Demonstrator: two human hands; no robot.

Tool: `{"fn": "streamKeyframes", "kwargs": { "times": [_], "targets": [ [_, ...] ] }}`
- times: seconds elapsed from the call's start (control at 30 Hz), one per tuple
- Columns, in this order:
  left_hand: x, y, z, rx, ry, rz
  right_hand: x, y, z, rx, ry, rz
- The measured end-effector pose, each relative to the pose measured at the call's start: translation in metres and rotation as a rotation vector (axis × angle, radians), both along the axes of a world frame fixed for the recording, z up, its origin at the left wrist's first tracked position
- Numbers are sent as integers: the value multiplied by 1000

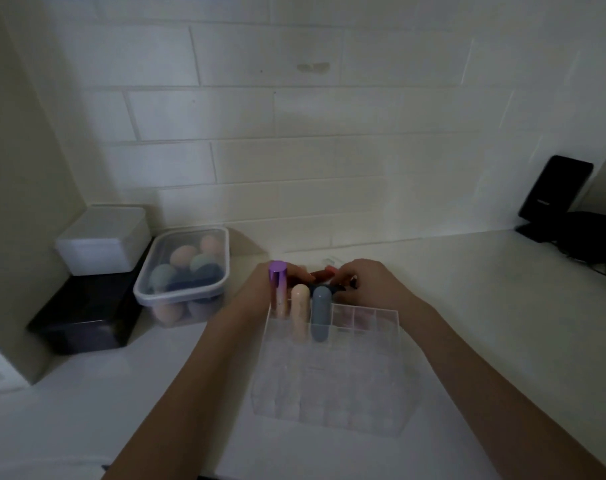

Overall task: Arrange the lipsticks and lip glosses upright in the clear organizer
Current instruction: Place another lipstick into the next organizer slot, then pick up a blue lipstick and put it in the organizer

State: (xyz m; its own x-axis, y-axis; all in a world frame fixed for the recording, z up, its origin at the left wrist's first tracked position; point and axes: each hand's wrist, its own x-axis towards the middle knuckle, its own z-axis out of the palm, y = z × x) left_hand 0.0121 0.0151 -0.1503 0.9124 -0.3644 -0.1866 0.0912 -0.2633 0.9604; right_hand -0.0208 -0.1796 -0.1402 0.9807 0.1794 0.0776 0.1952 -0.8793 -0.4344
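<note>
Both hands reach past the far edge of the clear organizer [332,375], which sits on the white bench [485,323]. The left hand [277,289] is curled behind a purple-capped tube [278,291]; whether it has hold of the tube I cannot tell, as the fingers are hidden. Just right of that hand, two more tubes stand upright in the organizer's back row — a cream one [299,311] and a grey-blue one [320,311]. The right hand [367,282] is bent, fingers closed down over a cluster of dark and red lipsticks [324,275] lying between the two hands; the picture is too blurred to show a firm grip. Well left of the left hand a lidded container of makeup sponges [183,275] stands beside a white box [104,240] stacked on a black one [86,317].
</note>
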Motion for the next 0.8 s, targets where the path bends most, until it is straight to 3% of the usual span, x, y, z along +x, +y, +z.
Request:
{"fn": "streamKeyframes", "kwargs": {
  "times": [0.07,0.13,0.27,0.37,0.47,0.8],
  "targets": [
    [1,-6,0,101,-16,-28,0,3,0,69,-28,-6],
    [2,-7,0,194,-155,-1,-2,3,5,274,-63,-16],
    [-14,0,4,96,-523,8,-9,2,22,694,-122,-12],
    [-29,4,19,-108,-544,53,-17,5,38,941,-138,11],
    [-41,11,39,-348,-427,91,-24,8,49,1084,-167,8],
    [-90,17,91,-234,-632,113,-54,20,71,1353,-74,79]
  ]
}}
